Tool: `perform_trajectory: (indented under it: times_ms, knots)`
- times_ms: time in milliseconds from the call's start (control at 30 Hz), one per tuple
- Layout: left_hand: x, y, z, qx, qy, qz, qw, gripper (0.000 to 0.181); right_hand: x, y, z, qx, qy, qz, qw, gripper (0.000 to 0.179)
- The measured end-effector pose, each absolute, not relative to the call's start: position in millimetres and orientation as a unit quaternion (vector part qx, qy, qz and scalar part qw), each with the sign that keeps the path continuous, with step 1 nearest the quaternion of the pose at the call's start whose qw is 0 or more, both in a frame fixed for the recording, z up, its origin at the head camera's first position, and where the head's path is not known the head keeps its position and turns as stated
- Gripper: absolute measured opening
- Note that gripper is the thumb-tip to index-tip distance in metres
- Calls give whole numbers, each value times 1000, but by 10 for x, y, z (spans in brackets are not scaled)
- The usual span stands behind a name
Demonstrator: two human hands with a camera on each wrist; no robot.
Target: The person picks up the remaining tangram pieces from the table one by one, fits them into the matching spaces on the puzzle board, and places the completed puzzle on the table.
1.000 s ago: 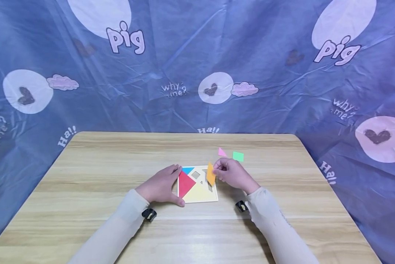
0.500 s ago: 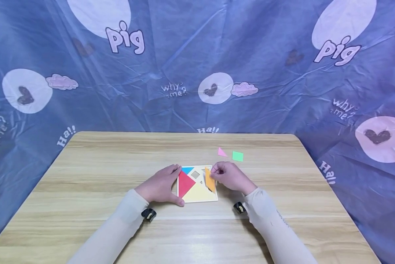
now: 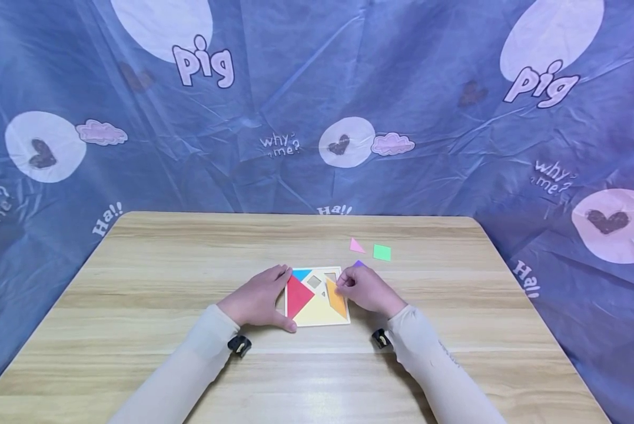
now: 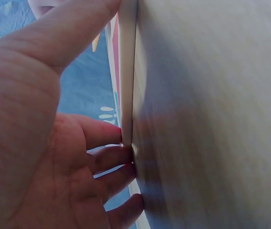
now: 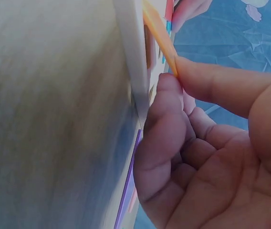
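Observation:
A tangram board (image 3: 317, 321) lies flat on the table, with red (image 3: 298, 296), blue (image 3: 299, 274) and pale yellow (image 3: 319, 312) pieces in it. My left hand (image 3: 258, 296) holds its left side, thumb at the near corner and fingers at the far one. In the left wrist view, several fingertips touch the board's edge (image 4: 127, 71). My right hand (image 3: 372, 290) pinches an orange parallelogram piece (image 3: 335, 299) between thumb and index finger. That piece is tilted over the board's right side, one edge raised, as the right wrist view shows (image 5: 160, 33).
Beyond the board lie a pink triangle (image 3: 356, 246) and a green piece (image 3: 382, 252). A purple piece (image 3: 359, 264) peeks out behind my right hand. Bare recesses, one diamond-shaped (image 3: 314, 282), show in the board. A patterned blue cloth (image 3: 295, 176) hangs behind the table (image 3: 189, 247).
The orange piece has come down from nearly upright to a flatter tilt over the board's right side. My right hand has shifted slightly left and nearer, uncovering the purple piece. My left hand stays put.

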State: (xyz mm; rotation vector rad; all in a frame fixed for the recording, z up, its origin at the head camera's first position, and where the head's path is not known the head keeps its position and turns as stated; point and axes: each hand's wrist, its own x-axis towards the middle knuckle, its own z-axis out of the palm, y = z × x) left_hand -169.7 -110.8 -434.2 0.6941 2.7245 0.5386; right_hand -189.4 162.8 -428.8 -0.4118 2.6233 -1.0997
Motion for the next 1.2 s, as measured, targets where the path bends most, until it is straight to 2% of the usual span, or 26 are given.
perform_trajectory:
  times_ms: [533, 1200]
  knots:
    - [-1693, -1101, -4362, 243, 943, 184, 136, 126, -1861, 1619, -4289, -144, 928, -325, 113, 13]
    - [-1678, -1088, -4352, 241, 943, 184, 134, 126, -1843, 1598, -4317, -118, 929, -322, 141, 10]
